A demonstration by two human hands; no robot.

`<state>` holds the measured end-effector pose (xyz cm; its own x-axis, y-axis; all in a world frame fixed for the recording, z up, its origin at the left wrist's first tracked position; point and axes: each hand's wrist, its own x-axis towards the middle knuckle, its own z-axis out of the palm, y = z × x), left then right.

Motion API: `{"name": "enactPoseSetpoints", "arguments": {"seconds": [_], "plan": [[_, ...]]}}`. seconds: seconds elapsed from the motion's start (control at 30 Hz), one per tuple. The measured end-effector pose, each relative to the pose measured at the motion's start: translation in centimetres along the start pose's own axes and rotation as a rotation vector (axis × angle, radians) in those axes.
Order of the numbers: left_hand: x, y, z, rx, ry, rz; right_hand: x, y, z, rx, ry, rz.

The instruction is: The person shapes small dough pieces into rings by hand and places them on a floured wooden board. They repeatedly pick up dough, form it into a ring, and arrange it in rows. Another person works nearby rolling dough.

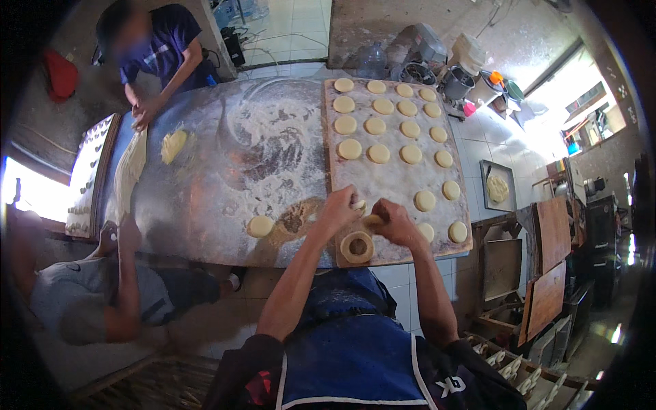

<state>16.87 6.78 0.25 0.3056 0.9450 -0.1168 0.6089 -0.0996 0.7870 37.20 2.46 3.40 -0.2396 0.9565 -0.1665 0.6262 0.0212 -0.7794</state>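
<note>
My left hand (341, 210) is closed, with a small pale piece of dough (359, 205) showing at its fingertips. Close beside it, my right hand (396, 223) is curled round a short tan, rod-like piece (372, 220); its exact kind is unclear. Just below both hands, a round tan ring-shaped thing (357, 247) with a darker centre rests at the board's near edge. Rows of flat dough rounds (378, 154) lie on the floured wooden board (383, 191) beyond and to the right. One more dough round (260, 226) sits on the table left of my forearm.
Flour covers the metal table (205, 219). At its left end two people stretch a long strip of dough (131, 171) between their hands, near a dough lump (173, 146). A tray holding dough (497, 186) is off to the right. Machines and buckets (456, 82) stand behind.
</note>
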Motion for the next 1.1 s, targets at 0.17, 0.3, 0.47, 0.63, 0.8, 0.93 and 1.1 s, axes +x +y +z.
{"name": "enactPoseSetpoints", "arguments": {"seconds": [0.17, 0.3, 0.47, 0.63, 0.8, 0.93, 1.1], "plan": [[-6.2, -7.0, -9.5, -0.213, 0.406, -0.232, 3.9, -5.4, 6.8, -0.029, -0.044, -0.247], [-6.4, -12.4, -13.2, -0.014, 0.442, -0.316, 11.9, -7.9, 14.5, -0.001, -0.085, -0.285], [-8.2, -13.4, -12.3, 0.366, 0.679, -0.083, 15.4, -8.5, 18.0, -0.611, 0.129, -0.302], [-8.8, -11.9, -9.5, -0.243, 0.602, 0.008, 12.6, -8.4, 15.8, 0.087, -0.082, -0.184], [-8.0, -11.3, -8.0, -0.674, 0.231, -0.173, 9.2, -8.9, 14.5, 0.436, 0.025, 0.002], [-7.5, -10.1, -6.6, -0.608, 0.273, -0.181, 7.6, -9.5, 13.4, 0.565, 0.057, -0.038], [-7.4, -7.6, -6.1, -1.506, 0.221, -0.133, 6.1, -9.4, 10.9, 0.696, -0.232, -0.078]]}}
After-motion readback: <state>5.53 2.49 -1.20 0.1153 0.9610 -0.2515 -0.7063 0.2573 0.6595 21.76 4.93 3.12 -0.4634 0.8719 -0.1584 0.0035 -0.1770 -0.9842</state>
